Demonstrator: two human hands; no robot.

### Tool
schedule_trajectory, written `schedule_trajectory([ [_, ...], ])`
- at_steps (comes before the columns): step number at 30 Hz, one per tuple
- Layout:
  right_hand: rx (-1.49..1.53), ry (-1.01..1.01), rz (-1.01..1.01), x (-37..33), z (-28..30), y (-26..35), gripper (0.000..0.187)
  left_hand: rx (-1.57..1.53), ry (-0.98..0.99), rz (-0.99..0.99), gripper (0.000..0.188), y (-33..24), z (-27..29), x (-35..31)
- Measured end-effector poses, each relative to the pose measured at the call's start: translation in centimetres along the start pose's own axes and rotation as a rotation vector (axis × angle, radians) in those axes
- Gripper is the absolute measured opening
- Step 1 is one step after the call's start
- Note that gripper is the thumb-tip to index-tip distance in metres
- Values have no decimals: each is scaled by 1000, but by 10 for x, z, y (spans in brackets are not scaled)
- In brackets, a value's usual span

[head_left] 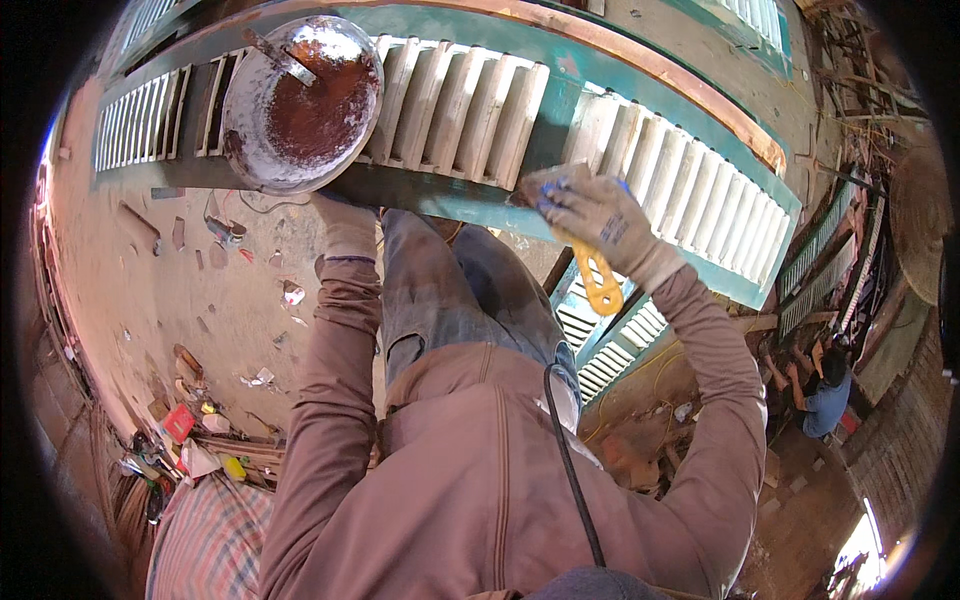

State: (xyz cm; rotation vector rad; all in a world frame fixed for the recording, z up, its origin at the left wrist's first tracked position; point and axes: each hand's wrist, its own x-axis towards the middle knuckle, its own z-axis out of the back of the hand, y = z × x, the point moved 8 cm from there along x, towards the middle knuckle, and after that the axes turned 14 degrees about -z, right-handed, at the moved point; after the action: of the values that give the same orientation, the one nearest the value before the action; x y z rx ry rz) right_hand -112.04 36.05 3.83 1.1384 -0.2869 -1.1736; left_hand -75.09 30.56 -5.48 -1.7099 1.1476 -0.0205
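Observation:
My left hand point(345, 228), in a grey glove, grips the lower rim of a round metal bowl point(300, 100) from beneath. The bowl holds reddish-brown paste, and a flat stick point(282, 55) rests in it. My right hand point(600, 215), also gloved, holds a putty knife by its yellow handle point(600, 282). Its blade point(545, 185) is pressed against the teal frame of a long louvered shutter point(455, 100) with whitish slats. The shutter runs across in front of me, and the bowl sits above its left part.
More louvered shutters point(820, 255) lean at the right and below my right arm. Another person in a blue shirt point(826, 392) crouches at the lower right. Scraps and small litter point(190, 420) lie on the dusty floor at the left, by a plaid cloth point(210, 540).

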Motion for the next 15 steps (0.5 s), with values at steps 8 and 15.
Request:
schedule_trajectory([
  [8, -809, -192, 382, -29, 9, 85, 24, -81, 152, -78, 49, 17, 32, 31],
  [15, -865, -196, 381, -32, -10, 74, 25, -104, 98, -51, 47, 14, 29, 24],
])
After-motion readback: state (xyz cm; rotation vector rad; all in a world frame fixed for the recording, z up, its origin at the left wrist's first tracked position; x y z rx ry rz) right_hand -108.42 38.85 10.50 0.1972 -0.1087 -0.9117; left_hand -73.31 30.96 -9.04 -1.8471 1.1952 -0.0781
